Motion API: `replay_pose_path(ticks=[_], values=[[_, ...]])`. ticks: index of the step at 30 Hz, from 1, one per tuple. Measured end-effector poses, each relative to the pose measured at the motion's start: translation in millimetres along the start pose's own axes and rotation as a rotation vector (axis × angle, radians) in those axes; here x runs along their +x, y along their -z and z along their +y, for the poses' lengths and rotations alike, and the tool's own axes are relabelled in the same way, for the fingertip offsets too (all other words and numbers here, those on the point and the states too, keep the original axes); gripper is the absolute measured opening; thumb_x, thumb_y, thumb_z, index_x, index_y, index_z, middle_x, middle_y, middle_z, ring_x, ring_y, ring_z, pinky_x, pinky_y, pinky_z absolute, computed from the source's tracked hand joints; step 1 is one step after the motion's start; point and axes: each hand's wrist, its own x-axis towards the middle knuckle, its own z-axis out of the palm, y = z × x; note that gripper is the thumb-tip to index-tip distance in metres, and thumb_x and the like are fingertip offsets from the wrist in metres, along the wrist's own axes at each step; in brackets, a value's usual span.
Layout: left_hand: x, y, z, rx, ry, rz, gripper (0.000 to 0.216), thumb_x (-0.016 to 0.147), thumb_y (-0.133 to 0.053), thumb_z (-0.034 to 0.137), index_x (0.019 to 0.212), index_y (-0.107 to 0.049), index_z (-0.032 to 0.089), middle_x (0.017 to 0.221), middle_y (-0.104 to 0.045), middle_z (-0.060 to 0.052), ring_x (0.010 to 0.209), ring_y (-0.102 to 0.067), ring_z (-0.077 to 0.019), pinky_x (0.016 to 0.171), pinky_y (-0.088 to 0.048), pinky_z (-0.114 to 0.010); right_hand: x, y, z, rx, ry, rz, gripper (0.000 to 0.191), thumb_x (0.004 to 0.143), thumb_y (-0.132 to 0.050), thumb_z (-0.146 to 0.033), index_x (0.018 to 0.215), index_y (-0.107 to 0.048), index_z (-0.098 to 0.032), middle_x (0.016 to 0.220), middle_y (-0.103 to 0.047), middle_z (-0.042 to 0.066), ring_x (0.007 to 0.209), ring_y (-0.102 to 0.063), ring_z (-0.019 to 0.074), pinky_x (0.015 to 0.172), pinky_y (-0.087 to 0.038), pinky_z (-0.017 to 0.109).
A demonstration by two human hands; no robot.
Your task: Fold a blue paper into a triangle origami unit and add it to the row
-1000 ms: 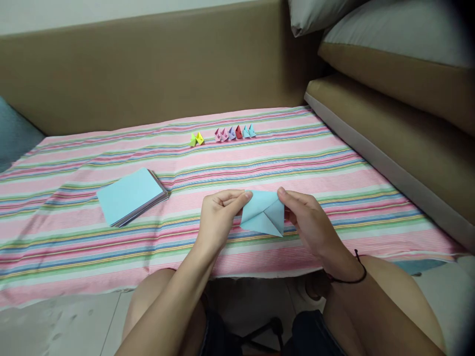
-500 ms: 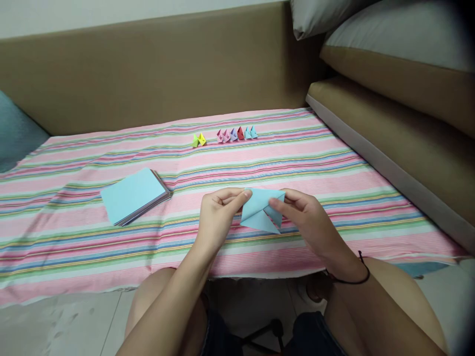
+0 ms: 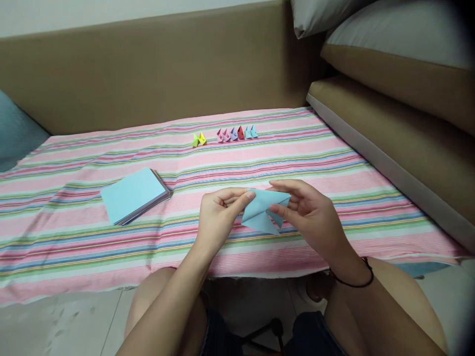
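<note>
A partly folded light blue paper (image 3: 262, 208) is held just above the striped cloth (image 3: 260, 158) near its front edge. My left hand (image 3: 218, 217) pinches the paper's left corner between thumb and forefinger. My right hand (image 3: 309, 212) grips the right side, thumb on top of the folded flap and fingers spread behind it. A black cord circles my right wrist.
A stack of coloured paper sheets (image 3: 134, 196), light blue on top, lies at the left. A row of small folded paper pieces (image 3: 237, 133) and a yellow-green pair (image 3: 198, 140) sit further back. Brown cushions (image 3: 389, 128) rise at the right, a brown backrest (image 3: 148, 69) behind.
My right hand has shifted from the paper's right corner onto the fold, its fingers now reaching behind the paper. The paper has tilted and narrowed a little. My left hand has stayed in place.
</note>
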Motion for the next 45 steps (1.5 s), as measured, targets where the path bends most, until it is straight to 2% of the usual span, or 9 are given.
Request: replay_pose_path(ticks=[4,11,16,21,26,33,38,43,45], values=[[0.2,0.4,-0.5,0.007,0.005,-0.007,0.023,0.070,-0.072,0.036,0.077,-0.073,0.014,0.072,-0.072,-0.005,0.065,-0.064,-0.0171,0.060,-0.053,-0.027,-0.9,1.4,2.5,-0.059,0.001,0.023,0.026,0.076,-0.071,-0.028,0.101,-0.068,-0.028,0.098,-0.067,0.003,0.080,-0.066,0.0196,0.060,-0.055,0.030],[-0.2,0.9,-0.6,0.009,0.017,-0.023,0.024,0.072,-0.071,0.037,0.079,-0.074,0.015,0.068,-0.070,-0.004,0.064,-0.063,-0.0164,0.059,-0.052,-0.026,-1.7,2.2,3.0,-0.092,0.010,0.055,0.026,0.074,-0.072,-0.028,0.100,-0.069,-0.026,0.096,-0.068,0.003,0.078,-0.066,0.0189,0.058,-0.054,0.029],[0.1,1.3,-0.6,-0.023,0.022,-0.027,0.024,0.072,-0.071,0.036,0.080,-0.074,0.014,0.072,-0.072,-0.005,0.065,-0.065,-0.0172,0.060,-0.053,-0.027,-0.9,1.8,3.4,0.010,-0.055,0.036,0.032,0.071,-0.076,-0.028,0.102,-0.067,-0.026,0.086,-0.069,0.002,0.076,-0.065,0.0191,0.059,-0.053,0.030],[0.0,1.6,0.2,-0.044,0.009,-0.046,0.021,0.072,-0.071,0.035,0.078,-0.073,0.015,0.074,-0.072,-0.005,0.067,-0.066,-0.0176,0.062,-0.054,-0.027,1.0,0.3,6.4,0.082,-0.118,0.015,0.015,0.073,-0.074,-0.031,0.078,-0.065,-0.020,0.063,-0.063,-0.001,0.055,-0.059,0.0136,0.051,-0.048,0.027],[0.1,1.1,0.4,-0.025,0.020,-0.042,0.021,0.071,-0.072,0.035,0.076,-0.073,0.014,0.075,-0.073,-0.006,0.068,-0.066,-0.0188,0.062,-0.053,-0.028,1.6,-0.5,6.7,0.083,-0.130,0.002,0.020,0.074,-0.073,-0.033,0.067,-0.061,-0.019,0.058,-0.060,-0.002,0.052,-0.056,0.0123,0.050,-0.046,0.026],[1.8,1.2,-0.8,-0.022,0.021,-0.042,0.022,0.071,-0.072,0.035,0.078,-0.073,0.014,0.070,-0.072,-0.005,0.065,-0.065,-0.0178,0.061,-0.053,-0.028,1.8,1.7,6.0,0.112,-0.135,0.000,0.017,0.079,-0.068,-0.034,0.070,-0.064,-0.019,0.061,-0.062,-0.001,0.054,-0.057,0.0122,0.052,-0.047,0.025],[2.5,1.1,-0.5,-0.021,0.036,-0.031,0.023,0.070,-0.073,0.036,0.078,-0.073,0.014,0.067,-0.070,-0.004,0.061,-0.063,-0.0161,0.058,-0.051,-0.027,1.3,1.0,4.2,0.107,-0.143,0.017,0.026,0.082,-0.062,-0.040,0.067,-0.067,-0.019,0.063,-0.061,0.001,0.060,-0.057,0.0142,0.058,-0.049,0.028],[2.7,1.3,-1.9,-0.033,0.047,-0.045,0.023,0.070,-0.073,0.036,0.077,-0.073,0.015,0.064,-0.069,-0.003,0.058,-0.061,-0.0146,0.056,-0.048,-0.025,1.8,0.6,6.0,0.137,-0.177,0.076,0.035,0.080,-0.060,-0.049,0.060,-0.063,-0.020,0.059,-0.057,0.001,0.056,-0.054,0.0155,0.054,-0.046,0.029],[3.3,1.4,-3.8,-0.044,0.047,-0.029,0.023,0.070,-0.072,0.036,0.077,-0.073,0.015,0.063,-0.068,-0.002,0.058,-0.060,-0.0140,0.056,-0.048,-0.025,3.0,1.4,5.9,0.163,-0.202,0.073,0.039,0.081,-0.056,-0.055,0.064,-0.063,-0.021,0.060,-0.058,0.002,0.057,-0.055,0.0165,0.053,-0.046,0.030]])
